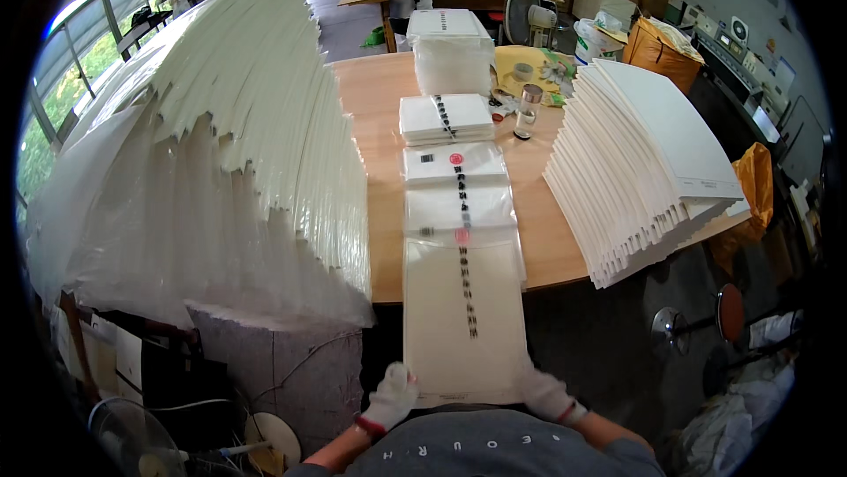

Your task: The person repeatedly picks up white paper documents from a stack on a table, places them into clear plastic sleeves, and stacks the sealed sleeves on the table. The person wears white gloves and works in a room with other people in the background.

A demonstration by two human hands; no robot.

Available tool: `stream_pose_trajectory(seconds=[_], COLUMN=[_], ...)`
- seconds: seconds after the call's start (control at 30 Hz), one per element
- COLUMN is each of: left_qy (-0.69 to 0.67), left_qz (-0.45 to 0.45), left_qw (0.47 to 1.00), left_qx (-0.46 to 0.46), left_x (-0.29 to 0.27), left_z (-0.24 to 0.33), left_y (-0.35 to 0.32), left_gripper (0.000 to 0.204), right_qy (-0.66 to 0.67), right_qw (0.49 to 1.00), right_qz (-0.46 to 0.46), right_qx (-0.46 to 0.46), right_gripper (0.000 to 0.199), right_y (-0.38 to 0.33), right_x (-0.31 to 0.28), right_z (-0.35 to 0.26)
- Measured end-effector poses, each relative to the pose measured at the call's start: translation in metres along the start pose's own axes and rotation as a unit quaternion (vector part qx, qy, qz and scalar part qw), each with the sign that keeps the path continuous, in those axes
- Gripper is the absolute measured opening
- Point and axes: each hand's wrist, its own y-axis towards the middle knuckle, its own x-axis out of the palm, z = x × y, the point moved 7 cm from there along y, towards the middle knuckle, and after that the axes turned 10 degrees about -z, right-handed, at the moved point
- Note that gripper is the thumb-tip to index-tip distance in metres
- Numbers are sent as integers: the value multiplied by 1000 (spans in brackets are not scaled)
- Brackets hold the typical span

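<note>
A long cream-white paper packet in a clear plastic sleeve [441, 318] reaches from the table down to my body, with black print and a red round mark along it. My left hand [391, 396], in a white knit glove with a red cuff, is closed on its near left corner. At the near right corner my right hand [549, 398], gloved alike and slightly blurred, grips the same packet; its fingertips are partly hidden. Beyond it, similar packets [485, 208] lie overlapping in a row, leading to a low stack of wrapped packets [423, 128].
A huge fanned pile of plastic sleeves [265, 124] fills the left. White sheets [662, 115] lean in a thick stack at right. On the wooden table [379, 89] are a taller wrapped stack [450, 58] and a glass jar [528, 112]. A fan [522, 9] stands behind.
</note>
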Motion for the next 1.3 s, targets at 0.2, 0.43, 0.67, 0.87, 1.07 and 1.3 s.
stream_pose_trajectory(seconds=[0.2,0.43,0.67,0.87,1.07,1.3], left_qy=[-29,-262,-83,161,35,-247], left_qz=[-74,-30,-43,3,186,345], left_qw=[986,937,904,852,790,654], left_qx=[144,227,418,497,583,626], left_x=[-6,-45,-61,-112,-265,-487], left_z=[28,58,197,255,261,250], left_y=[-38,-40,-29,-82,-156,-199], left_gripper=[13,10,7,10,14,12], right_qy=[116,444,729,754,633,370], right_qw=[962,891,676,635,665,736], right_qz=[-203,-40,108,151,274,207], right_qx=[141,86,17,-77,-287,-527], right_gripper=[30,28,27,25,32,33], right_y=[-25,-63,-14,64,121,186], right_x=[-34,-117,-32,-57,-300,-515], right_z=[-42,-43,42,-37,-103,-283])
